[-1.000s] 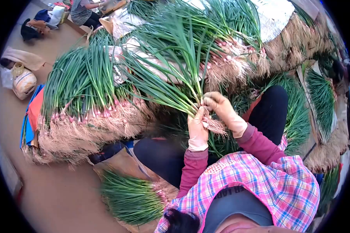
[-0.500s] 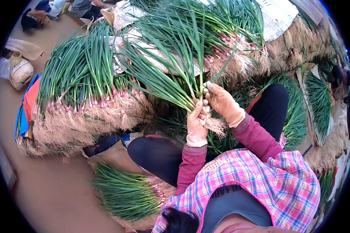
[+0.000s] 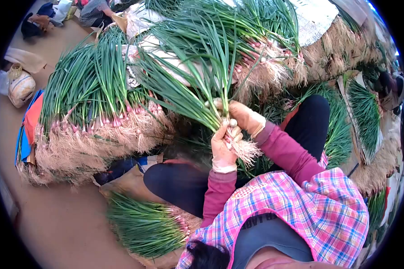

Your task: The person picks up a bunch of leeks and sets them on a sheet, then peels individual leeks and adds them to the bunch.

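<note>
My gloved left hand (image 3: 224, 145) is closed round the bulb end of a bunch of green garlic (image 3: 206, 101), with pale roots hanging out below the fingers. My gloved right hand (image 3: 244, 117) is closed round the stems just above, and its fingertips show on their far side. The long green leaves fan up and to the left. Behind them lies a large pile of green garlic (image 3: 251, 33) with pink bulbs and stringy roots.
To the left stands a thick row of green garlic (image 3: 83, 94). A smaller pile (image 3: 146, 222) lies by my knee (image 3: 177, 181). More plants (image 3: 363, 119) are at the right. A bag (image 3: 21, 85) rests on the brown floor (image 3: 63, 215). Another person (image 3: 94, 13) is at the top left.
My right hand has slid a little down and left, and its fingers now reach round the stems. The bunch's upright leaves have shifted slightly left. My left hand keeps its hold.
</note>
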{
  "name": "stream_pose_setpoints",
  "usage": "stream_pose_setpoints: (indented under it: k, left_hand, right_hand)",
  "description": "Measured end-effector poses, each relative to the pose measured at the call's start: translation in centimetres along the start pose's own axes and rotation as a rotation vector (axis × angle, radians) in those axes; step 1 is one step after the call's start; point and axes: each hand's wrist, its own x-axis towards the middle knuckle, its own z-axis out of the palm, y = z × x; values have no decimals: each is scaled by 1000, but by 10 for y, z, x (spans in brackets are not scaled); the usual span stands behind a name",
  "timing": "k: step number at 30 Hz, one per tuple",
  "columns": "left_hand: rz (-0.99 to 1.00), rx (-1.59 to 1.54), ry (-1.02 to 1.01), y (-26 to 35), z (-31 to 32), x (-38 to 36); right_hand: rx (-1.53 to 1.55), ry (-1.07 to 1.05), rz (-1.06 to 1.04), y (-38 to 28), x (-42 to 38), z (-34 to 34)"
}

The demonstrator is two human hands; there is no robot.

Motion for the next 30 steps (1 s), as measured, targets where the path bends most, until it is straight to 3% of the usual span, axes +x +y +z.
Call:
stream_pose_setpoints:
  k: [4, 5, 8, 9, 11, 12, 13, 15, 16, 17, 19, 20, 23, 24, 25, 27, 28, 29, 30]
  left_hand:
    - [16, 18, -11, 2, 5, -8]
    - [22, 34, -30, 3, 7, -8]
    - [38, 18, -91, 1, 12, -9]
    - [37, 20, -94, 1, 14, -12]
    - [-55, -69, -115, 4, 19, -12]
    - [38, -21, -29, 4, 11, -8]
    - [44, -33, -25, 4, 4, -7]
    - [7, -12, 32, 4, -2, -4]
    - [6, 42, 65, 2, -2, -3]
    - [1, 48, 69, 1, 0, -5]
    - [6, 184, 178, 2, 9, -7]
    - [23, 212, 214, 3, 15, -8]
    - [-72, 113, 120, 8, 17, -11]
    - [-54, 121, 96, 6, 17, -13]
    - [-54, 117, 96, 5, 17, -14]
    - [11, 145, 67, 4, 21, -14]
    - [2, 90, 0, 4, 23, -13]
    - [-53, 17, -67, 6, 26, -10]
    - [-63, -7, -57, 5, 22, -8]
  right_hand:
    - [247, -104, 101, 5, 1, -6]
    - [209, 45, 37, -3, -11, 16]
    - [379, 186, -317, -2, 34, -45]
    - [-189, 229, -369, -10, 27, -54]
    - [-1299, 170, 123, -1, -2, -53]
    - [-1670, -138, 246, 2, -16, -59]
    - [-1653, -31, 188, -7, -42, -37]
    - [-846, 1, -250, -17, -46, -29]
    - [-657, -94, -161, -31, -50, -22]
    - [-648, -178, -208, -29, -39, -18]
    - [-541, -322, -58, -30, -37, -10]
    - [-550, -318, -86, -32, -33, -11]
    - [-653, -380, -178, -22, -21, -25]
    - [-735, -74, -282, -24, -22, -23]
    - [-702, 76, -483, -31, -11, -33]
    - [-635, 188, -368, -55, -13, -30]
    - [-881, 196, -226, -48, -26, -24]
    - [-835, -22, -26, -41, -37, -20]
    - [-590, -129, 60, -30, -43, -15]
